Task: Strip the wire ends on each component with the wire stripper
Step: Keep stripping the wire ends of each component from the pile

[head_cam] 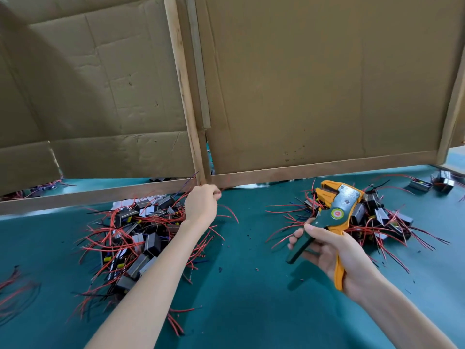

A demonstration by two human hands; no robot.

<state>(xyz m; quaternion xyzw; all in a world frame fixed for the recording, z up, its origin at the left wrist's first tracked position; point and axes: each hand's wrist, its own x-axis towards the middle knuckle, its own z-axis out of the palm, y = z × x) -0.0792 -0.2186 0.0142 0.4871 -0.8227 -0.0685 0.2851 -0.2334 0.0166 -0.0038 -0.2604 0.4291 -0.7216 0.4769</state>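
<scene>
Right grip [334, 255] wraps the wire stripper [337, 210], handles spread, above the bench [246, 298]. Left grip [201, 205] curls over the component pile [141, 238] at its far edge, contents hidden. Best practice: lift one component clear, feed a single wire squarely.

Anything held in the left grip [201, 205] is hidden by curled fingers [214, 195], the component pile [141, 238] is partly covered by the forearm [161, 268], and red wires [12, 285] are cut off at left.

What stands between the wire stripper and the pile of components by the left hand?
Nothing visible: only green table lies between the wire stripper, in the right hand, and the pile at the left hand.
</scene>
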